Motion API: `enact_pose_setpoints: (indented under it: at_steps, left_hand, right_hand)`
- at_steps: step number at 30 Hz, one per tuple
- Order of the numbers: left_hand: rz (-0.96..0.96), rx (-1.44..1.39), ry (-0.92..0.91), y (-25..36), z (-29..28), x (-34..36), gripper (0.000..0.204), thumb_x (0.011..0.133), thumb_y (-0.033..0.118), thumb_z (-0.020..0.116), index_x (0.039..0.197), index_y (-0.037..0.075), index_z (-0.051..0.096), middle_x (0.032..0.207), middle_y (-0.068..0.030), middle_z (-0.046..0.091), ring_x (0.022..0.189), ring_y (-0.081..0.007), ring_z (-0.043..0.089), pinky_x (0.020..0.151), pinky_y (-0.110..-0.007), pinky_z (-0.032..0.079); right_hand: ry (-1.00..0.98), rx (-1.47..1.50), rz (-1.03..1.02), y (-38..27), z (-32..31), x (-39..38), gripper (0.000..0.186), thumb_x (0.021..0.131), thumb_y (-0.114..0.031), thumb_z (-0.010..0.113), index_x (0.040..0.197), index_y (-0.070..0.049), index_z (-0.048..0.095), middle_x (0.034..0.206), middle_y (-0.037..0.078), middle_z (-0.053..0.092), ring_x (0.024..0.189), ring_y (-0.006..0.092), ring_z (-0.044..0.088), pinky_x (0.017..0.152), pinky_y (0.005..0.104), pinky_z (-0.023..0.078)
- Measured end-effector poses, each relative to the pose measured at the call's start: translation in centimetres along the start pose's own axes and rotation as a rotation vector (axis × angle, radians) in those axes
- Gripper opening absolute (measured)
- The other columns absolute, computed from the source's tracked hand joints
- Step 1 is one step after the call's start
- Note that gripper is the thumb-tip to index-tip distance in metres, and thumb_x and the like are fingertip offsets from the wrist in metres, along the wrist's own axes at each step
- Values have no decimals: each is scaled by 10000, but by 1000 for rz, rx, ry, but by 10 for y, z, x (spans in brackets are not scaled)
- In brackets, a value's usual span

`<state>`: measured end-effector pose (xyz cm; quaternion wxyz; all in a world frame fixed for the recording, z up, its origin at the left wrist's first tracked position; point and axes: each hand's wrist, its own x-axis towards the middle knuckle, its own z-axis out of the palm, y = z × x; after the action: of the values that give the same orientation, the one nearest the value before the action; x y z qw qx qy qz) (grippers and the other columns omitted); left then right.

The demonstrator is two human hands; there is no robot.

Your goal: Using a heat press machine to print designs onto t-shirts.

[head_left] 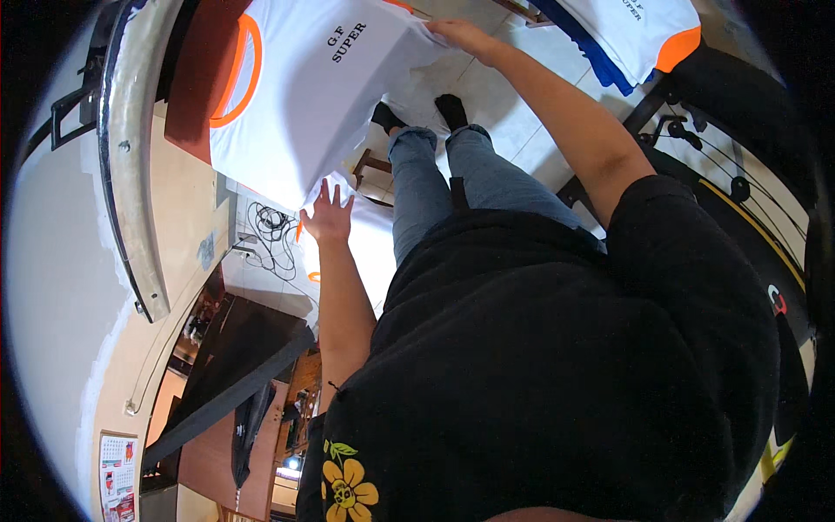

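A white T-shirt [296,96] with an orange collar and dark lettering lies spread out at the upper left, partly over a reddish-brown surface [193,83]. Its edge is pinched in my right hand [465,39], the fingers closed on the cloth at the top middle. My left hand [330,217] has its fingers spread and rests at the shirt's near edge, with the thumb side against the fabric. Below and beside that hand is more white cloth with orange trim [370,248], partly hidden by my forearm.
Another white and orange shirt [639,39] lies over dark blue cloth at the upper right. A curved pale edge [130,174] runs down the left. Black cables [271,230] lie coiled on the tiles. Black equipment [739,200] stands at right, a dark panel [252,357] at lower left.
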<state>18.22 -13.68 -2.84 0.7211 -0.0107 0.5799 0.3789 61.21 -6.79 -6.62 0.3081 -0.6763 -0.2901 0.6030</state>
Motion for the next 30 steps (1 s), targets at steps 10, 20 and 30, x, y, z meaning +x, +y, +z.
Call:
enact_pose_setpoints:
  at_steps: [10,20,30]
  left_hand:
    - [217,143,269,11,7,-19,530,945,480,322,1312,97,334,1366,-52,323,1345,-254,234,1027,-581,277]
    - [312,493,10,78,16,-137,587,951,492,346,1348,59,347,1391,-100,384,1281,-272,354,1071,-444,254]
    - [-21,606,-490,78,141,-118,596,924,414,488,1318,-13,356,1383,-167,385,1268,-311,380,1065,-468,298]
  right_hand:
    - [127,-62,-194,-10,-22,-29,471,847,-425,564,1193,-107,593,1105,52,608,1048,190,536,941,304,358]
    - [358,-149,-396,-89,-58,-159,499,863,-380,596,1229,-44,554,1048,85,601,981,168,542,872,279,404]
    - [826,-344,-256,-99,-134,-288,340,893,-351,557,1064,-62,609,723,115,603,651,190,567,655,314,458]
